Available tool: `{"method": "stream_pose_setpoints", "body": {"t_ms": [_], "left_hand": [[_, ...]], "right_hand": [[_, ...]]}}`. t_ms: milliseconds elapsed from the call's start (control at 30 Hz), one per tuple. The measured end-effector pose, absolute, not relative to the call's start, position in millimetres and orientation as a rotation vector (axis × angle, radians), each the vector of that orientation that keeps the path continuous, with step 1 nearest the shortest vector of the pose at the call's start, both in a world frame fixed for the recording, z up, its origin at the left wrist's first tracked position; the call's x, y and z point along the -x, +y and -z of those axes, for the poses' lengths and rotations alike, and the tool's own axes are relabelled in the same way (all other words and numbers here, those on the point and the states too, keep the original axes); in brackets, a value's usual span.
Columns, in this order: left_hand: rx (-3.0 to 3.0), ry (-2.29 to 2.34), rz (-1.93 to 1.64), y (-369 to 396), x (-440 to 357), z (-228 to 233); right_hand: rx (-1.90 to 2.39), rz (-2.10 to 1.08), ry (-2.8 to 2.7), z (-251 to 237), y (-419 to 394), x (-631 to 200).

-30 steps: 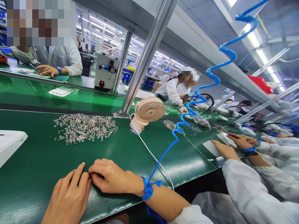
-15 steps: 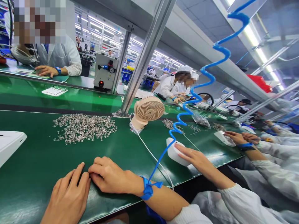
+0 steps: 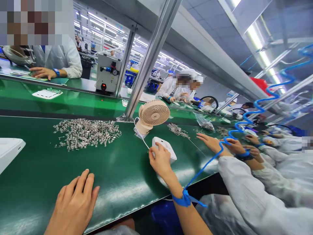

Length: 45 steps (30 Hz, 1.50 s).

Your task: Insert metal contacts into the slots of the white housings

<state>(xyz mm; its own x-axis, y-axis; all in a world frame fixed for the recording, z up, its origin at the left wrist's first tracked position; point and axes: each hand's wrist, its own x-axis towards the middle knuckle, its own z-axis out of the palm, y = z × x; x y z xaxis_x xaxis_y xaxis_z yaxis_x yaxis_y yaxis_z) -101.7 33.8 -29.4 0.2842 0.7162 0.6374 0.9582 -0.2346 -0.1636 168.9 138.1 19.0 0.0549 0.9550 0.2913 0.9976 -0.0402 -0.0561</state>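
Left hand: the bare left hand (image 3: pixel 73 199) lies palm down on the dark green, glossy counter (image 3: pixel 117 176), fingers nearly straight and slightly spread, thumb apart on the side toward the right hand; nothing seen in hold.
Right hand: the bare right hand (image 3: pixel 161 160), wearing a blue fabric wrist strap (image 3: pixel 182 199), reaches forward and slightly left from the near edge; back of the hand up, fingers bent.
Right fingers: laid over the near left part of a white, box-shaped plastic housing (image 3: pixel 171 150), in contact with its upper face; whether the thumb or underside is gripped cannot be told.
Housing from fingers: directly under them and extending beyond to the right; the right hand is the nearer, the left hand well apart.
Housing axis: visible far edge slants from far left to near right; the hand covers part, so the longer side is not confirmed.
Left border: a second white plastic housing (image 3: pixel 9 153), partly out of view, ahead and left of the left hand.
Co-worker's hand: stretched over the counter (image 3: pixel 210 143), right of the housing, apart from it.
Beyond housing: a beige round-headed plastic fan (image 3: pixel 154 114).
Left of fan: a loose pile of small silvery metal parts (image 3: pixel 86 132).
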Motion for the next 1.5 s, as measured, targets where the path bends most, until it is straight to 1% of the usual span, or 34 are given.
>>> {"method": "stream_pose_setpoints", "body": {"t_ms": [100,233,300,367,467,733,933,1100,1200,1333,1500], "left_hand": [[2.043,-1.526,0.602,34,102,28],[2.031,-1.506,0.574,35,101,27],[2.015,-1.501,0.588,35,101,28],[2.011,-1.495,0.599,36,102,30],[2.019,-1.488,0.614,37,103,32],[2.052,-1.526,0.681,38,103,32],[2.100,-1.586,0.696,37,105,36],[2.091,-1.575,0.691,36,106,35],[2.058,-1.516,0.647,36,105,32],[2.043,-1.499,0.653,35,101,26],[2.024,-1.525,0.650,32,95,19]], "right_hand": [[2.284,0.263,-2.003,-29,136,-179],[2.488,0.161,-2.010,-45,137,-184],[2.552,0.191,-2.041,-47,139,-187],[2.571,0.288,-2.066,-46,140,-188],[2.541,0.385,-2.110,-43,141,-191],[2.488,0.415,-2.160,-44,132,-202],[2.437,0.629,-2.136,-27,129,-205],[2.392,0.655,-2.194,-15,134,-211],[2.355,0.724,-2.296,-16,135,-215],[2.288,0.723,-2.430,-21,134,-221],[2.170,0.764,-2.426,-21,132,-227]]}}
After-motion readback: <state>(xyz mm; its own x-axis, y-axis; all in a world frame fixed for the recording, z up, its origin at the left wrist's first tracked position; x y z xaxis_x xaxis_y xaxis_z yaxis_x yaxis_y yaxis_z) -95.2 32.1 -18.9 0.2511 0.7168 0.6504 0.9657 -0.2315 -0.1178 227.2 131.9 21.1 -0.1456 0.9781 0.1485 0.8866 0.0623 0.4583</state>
